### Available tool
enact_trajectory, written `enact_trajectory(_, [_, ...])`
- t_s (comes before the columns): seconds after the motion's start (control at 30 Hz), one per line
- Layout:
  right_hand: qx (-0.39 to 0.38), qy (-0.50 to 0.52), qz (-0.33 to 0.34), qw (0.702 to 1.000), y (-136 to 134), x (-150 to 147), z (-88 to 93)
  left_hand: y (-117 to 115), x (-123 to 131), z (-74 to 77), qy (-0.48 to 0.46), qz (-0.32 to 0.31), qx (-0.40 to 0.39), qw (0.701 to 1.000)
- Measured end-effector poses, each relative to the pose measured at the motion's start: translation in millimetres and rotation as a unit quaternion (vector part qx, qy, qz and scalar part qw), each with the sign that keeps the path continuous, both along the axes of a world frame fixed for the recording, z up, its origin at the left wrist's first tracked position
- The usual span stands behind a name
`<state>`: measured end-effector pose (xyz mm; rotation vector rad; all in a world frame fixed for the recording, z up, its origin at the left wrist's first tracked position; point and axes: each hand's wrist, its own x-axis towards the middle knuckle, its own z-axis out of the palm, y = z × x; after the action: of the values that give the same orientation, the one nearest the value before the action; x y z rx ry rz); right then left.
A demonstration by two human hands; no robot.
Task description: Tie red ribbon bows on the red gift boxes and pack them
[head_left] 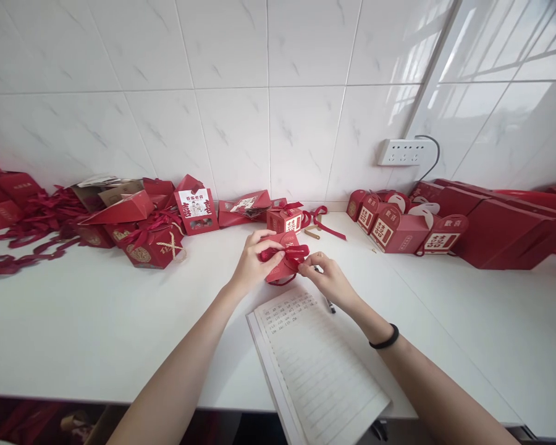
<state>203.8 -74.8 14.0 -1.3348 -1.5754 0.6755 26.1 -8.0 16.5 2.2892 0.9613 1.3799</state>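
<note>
2 hands close on one small red gift box (282, 267) at the middle of the white table (74, 321), just beyond the top edge of an open notebook (319, 364). The left hand (254, 262) steadies the box and pinches the red ribbon (291, 251) across its top; the right hand (328, 278) pinches the ribbon's right end. The box looks like thin folded card: light, likely hollow, easy to dent, so its stiffer edges and corners seem the safest hold. The ribbon looks soft, limp and probably slippery, best gripped near the knot.

Several long flat red boxes (495, 232) lie at the far right, well apart. A heap of red boxes and loose ribbons (139, 225) fills the far left. 4 or so arched red boxes (398, 232) stand in a row against the wall. 1 ribboned small box (285, 219) sits just behind the held one. A pen (328, 304) lies under the right hand beside the notebook, the closest thing to snag.
</note>
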Motion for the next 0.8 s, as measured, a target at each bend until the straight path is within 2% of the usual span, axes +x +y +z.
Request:
enact_trajectory(0.3, [-0.016, 0.046, 0.028, 0.998, 8.4, 4.1, -9.3, 2.0, 2.2, -1.3, -0.001, 0.019, -0.003, 1.0])
enact_trajectory(0.53, [-0.005, 0.091, 0.099, 0.991, 9.6, 11.4, -8.1, 4.0, -1.3, 0.8, -0.012, 0.028, -0.017, 0.999])
enact_trajectory(0.8, [-0.043, 0.175, 0.194, 0.964, 9.3, 21.3, -7.5, 3.2, -3.1, 3.1, -0.021, 0.018, -0.048, 0.998])
